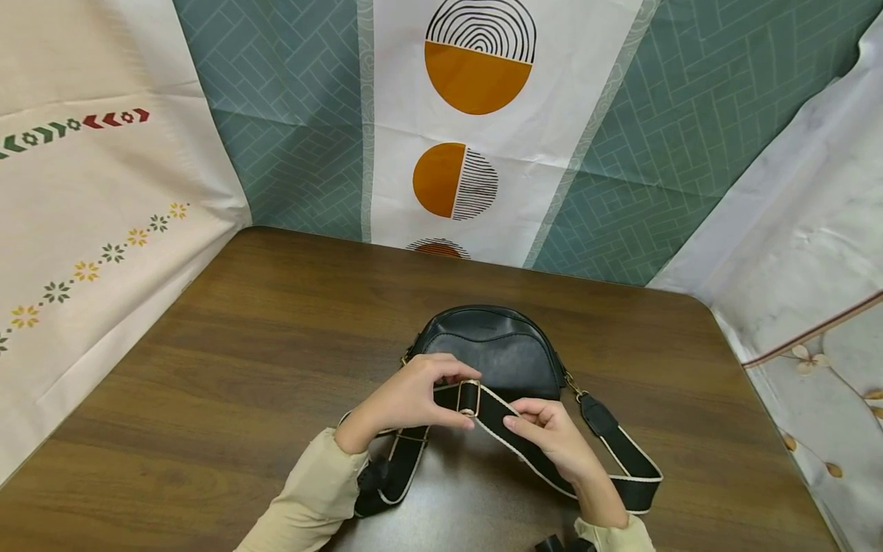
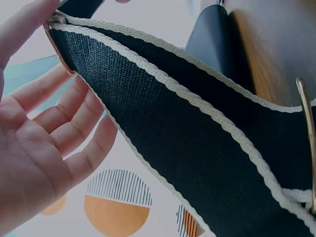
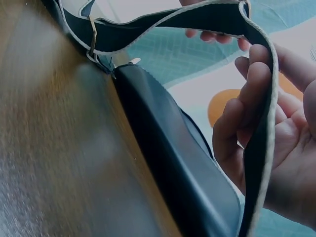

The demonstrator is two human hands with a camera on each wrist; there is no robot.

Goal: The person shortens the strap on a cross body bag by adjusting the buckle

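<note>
A black half-moon shoulder bag (image 1: 493, 349) stands on the table, its wide black strap (image 1: 513, 433) with cream edging looping toward me. My left hand (image 1: 421, 395) holds the strap at a gold slide buckle (image 1: 478, 399), thumb below and index finger above. In the left wrist view, the other fingers of that hand spread behind the strap's edge. My right hand (image 1: 559, 441) pinches the strap a little to the right of the buckle, its fingers curled behind the webbing in the right wrist view. Another gold bar (image 3: 93, 37) crosses the strap near the bag's end.
The brown wooden table (image 1: 276, 330) extends around the bag. A leather strap tab (image 1: 599, 418) hangs from the bag's right clasp, and the strap bends beside my right wrist. Patterned cloth (image 1: 297, 130) hangs behind the table, with pale cloths at both sides.
</note>
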